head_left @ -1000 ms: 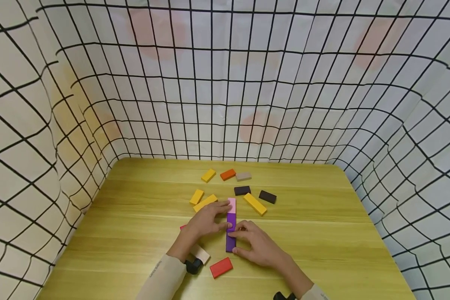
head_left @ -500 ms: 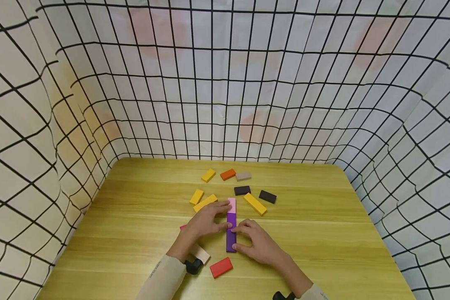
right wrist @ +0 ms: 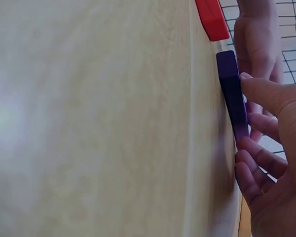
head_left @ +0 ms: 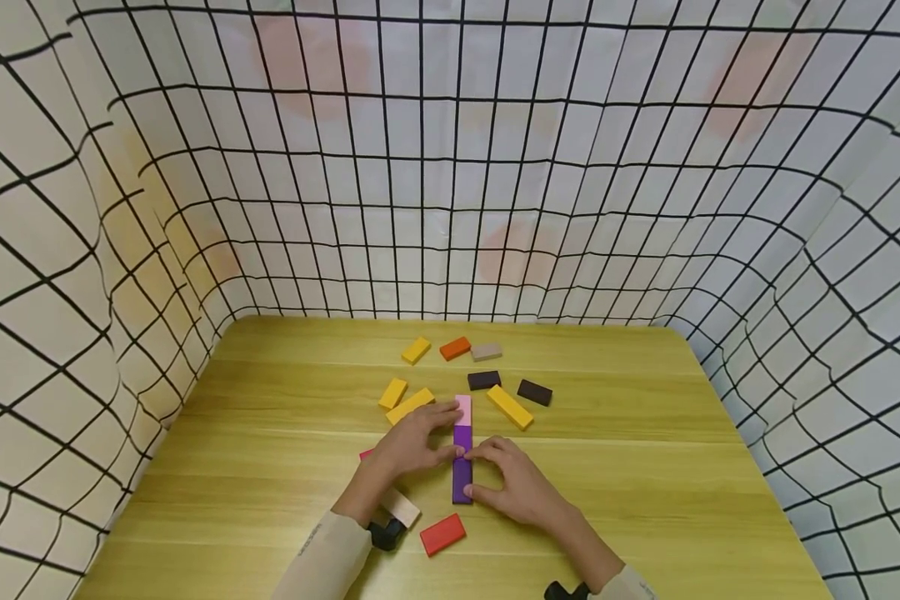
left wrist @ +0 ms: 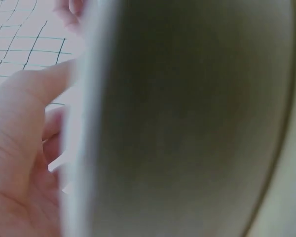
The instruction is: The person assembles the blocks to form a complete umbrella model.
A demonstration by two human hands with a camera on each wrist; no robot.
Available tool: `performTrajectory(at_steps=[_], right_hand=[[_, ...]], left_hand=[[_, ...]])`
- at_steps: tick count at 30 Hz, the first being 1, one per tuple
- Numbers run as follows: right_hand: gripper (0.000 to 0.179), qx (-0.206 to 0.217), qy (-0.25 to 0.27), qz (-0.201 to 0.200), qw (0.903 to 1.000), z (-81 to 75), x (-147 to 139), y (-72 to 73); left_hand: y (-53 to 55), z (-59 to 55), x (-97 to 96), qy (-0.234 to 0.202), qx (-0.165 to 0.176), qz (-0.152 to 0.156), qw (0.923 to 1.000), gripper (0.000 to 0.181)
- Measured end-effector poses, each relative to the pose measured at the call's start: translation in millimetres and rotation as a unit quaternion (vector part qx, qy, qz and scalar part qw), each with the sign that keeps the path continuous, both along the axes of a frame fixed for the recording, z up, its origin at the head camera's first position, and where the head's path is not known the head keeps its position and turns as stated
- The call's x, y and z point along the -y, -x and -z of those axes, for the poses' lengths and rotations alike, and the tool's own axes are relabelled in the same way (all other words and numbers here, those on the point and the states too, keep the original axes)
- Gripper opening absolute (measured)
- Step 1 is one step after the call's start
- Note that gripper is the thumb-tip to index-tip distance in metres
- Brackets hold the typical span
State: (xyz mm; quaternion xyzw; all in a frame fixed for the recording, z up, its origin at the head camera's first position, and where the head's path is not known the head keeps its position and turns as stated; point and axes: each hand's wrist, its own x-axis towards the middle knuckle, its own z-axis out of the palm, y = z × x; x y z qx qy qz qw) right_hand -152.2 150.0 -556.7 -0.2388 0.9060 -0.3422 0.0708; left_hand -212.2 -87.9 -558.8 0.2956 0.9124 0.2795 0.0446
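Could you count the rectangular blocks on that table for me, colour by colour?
Yellow rectangular blocks: 4
Black rectangular blocks: 2
Purple rectangular blocks: 2
Pale beige rectangular blocks: 2
Red rectangular blocks, one mostly hidden, pinkish-red: 2
Orange rectangular block: 1
Pink rectangular block: 1
Total visible: 14; I can't tell their material.

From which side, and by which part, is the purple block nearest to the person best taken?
Probably by its two long sides, mid-length, from above: the purple block lies flat, long and narrow, while the other purple block sits at its far end.
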Motion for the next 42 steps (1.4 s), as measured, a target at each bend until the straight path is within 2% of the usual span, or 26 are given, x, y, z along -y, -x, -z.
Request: performTrajectory(at_steps=[3, 9, 13, 21, 31, 37, 42], right_hand=[[0.044, 0.001, 0.000, -0.001, 1.0000, 0.9, 0.0, 0.9], [0.043, -0.005, 0.001, -0.001, 1.0000, 2.4, 0.3, 2.3], [0.040, -0.007, 0.008, -0.003, 0.9999, 2.9, 0.1, 2.8], [0.039, -0.009, 0.005, -0.004, 0.9999, 3.2, -0.4, 3.3], [0.034, -0.005, 0.012, -0.003, 0.9999, 3.5, -4.3, 9.1], [0.035, -0.031, 0.031, 0.036, 0.9984, 1.0, -12.3, 26.7], [0.031, -0.056, 0.015, 0.103, 0.9930, -2.0, -21.2, 45.4]], left_hand=[[-2.6, -1.0, 1.8, 0.014, 0.003, 0.007, 0.9999, 0.079], [-6.4, -2.0, 3.9, 0.049, -0.013, 0.028, 0.9983, 0.125], [-6.5, -1.8, 2.0, 0.066, -0.027, 0.044, 0.9965, 0.141], [-5.0, 0.3, -1.0, 0.090, -0.020, 0.055, 0.9943, 0.140], [-4.9, -0.9, -1.0, 0.078, -0.005, 0.055, 0.9954, 0.134], [-5.5, -1.4, -1.1, 0.074, -0.005, 0.053, 0.9959, 0.133], [-5.9, -1.4, -0.9, 0.077, 0.001, 0.050, 0.9958, 0.133]])
